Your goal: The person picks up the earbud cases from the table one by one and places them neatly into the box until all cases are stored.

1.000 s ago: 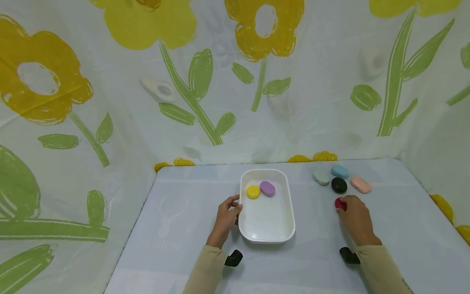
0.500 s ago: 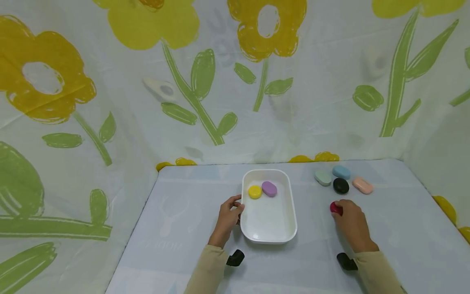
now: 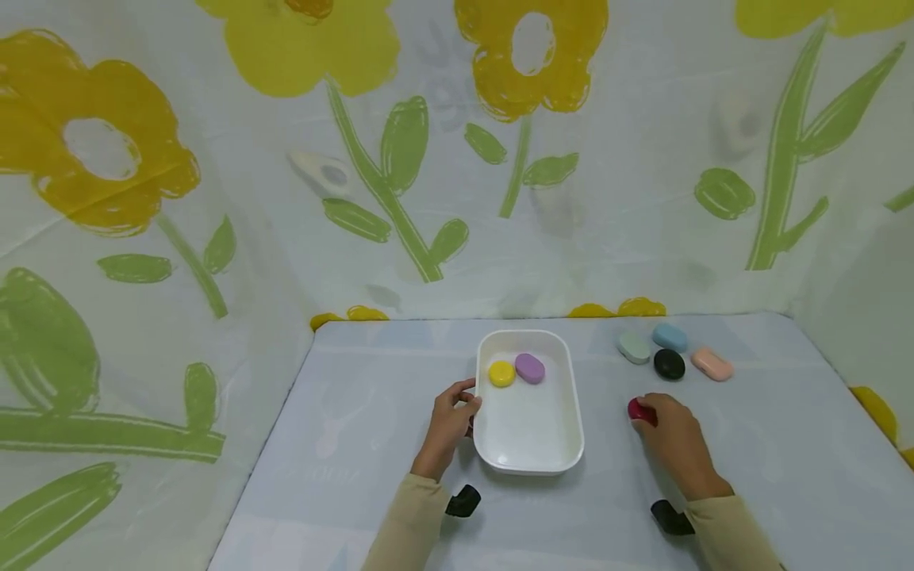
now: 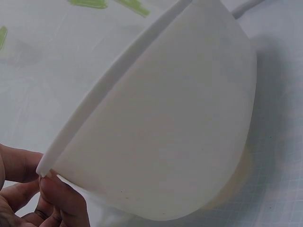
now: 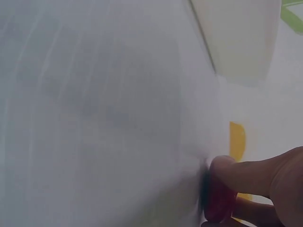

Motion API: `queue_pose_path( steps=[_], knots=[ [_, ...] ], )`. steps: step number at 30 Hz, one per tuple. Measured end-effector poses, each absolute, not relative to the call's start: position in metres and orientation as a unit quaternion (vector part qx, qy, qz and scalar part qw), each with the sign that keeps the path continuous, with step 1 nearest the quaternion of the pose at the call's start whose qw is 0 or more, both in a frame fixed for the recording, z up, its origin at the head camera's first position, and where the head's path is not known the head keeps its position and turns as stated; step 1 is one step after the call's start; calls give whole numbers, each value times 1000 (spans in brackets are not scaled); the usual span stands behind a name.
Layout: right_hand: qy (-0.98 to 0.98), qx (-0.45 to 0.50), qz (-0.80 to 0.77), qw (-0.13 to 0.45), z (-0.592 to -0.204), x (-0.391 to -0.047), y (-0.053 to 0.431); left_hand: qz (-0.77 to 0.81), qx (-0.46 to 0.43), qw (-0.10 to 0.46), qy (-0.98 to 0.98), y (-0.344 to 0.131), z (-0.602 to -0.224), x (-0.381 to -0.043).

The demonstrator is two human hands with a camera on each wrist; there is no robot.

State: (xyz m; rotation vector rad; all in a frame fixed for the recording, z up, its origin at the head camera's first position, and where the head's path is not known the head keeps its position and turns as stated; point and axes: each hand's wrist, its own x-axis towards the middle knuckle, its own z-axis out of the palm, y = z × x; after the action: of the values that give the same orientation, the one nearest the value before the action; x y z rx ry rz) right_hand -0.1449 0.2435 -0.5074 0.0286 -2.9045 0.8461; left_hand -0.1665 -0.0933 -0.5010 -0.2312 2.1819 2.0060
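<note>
My left hand [image 3: 448,420] pinches the left rim of a white rectangular tub [image 3: 528,432]. In the left wrist view, thumb and finger grip the rim of the tub [image 4: 161,113]. Inside the tub, a round yellow soap-like piece [image 3: 501,373] lies beside an oval purple one [image 3: 530,368]. Right of the tub, my right hand [image 3: 674,440] holds a small red rounded piece [image 3: 639,410] between thumb and fingers. The right wrist view shows this red piece [image 5: 220,196] close over the table surface, partly covered by the fingers.
Behind my right hand lie a pale green piece [image 3: 633,347], a blue one [image 3: 670,337], a black one [image 3: 669,365] and a pink one [image 3: 712,364]. A flower-print curtain [image 3: 543,262] borders the table [image 3: 371,428] at the back and sides.
My right hand has moved the red piece left and toward me, away from the black piece. My left hand keeps its grip on the tub. The head view has shifted slightly.
</note>
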Motion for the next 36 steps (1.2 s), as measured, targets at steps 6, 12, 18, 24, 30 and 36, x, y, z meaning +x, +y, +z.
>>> queue_pose_path(
  steps=[6,12,18,24,30,36],
  knots=[
    [-954,11,291,72,-497,-150,232,671,-78,83,733,-92,-500,-166],
    [-940,42,319,115,-477,-156,219,669,-80,86,734,-92,-500,-166],
    [-929,62,345,118,-459,-161,197,667,-83,86,735,-92,-500,-166],
    [-921,83,371,88,-439,-167,171,665,-91,86,737,-91,-498,-166],
    [-930,104,352,28,-425,-174,137,665,-87,82,737,-91,-499,-167],
    [-930,143,338,-22,-428,-181,112,666,-85,81,737,-92,-499,-166]
  ],
)
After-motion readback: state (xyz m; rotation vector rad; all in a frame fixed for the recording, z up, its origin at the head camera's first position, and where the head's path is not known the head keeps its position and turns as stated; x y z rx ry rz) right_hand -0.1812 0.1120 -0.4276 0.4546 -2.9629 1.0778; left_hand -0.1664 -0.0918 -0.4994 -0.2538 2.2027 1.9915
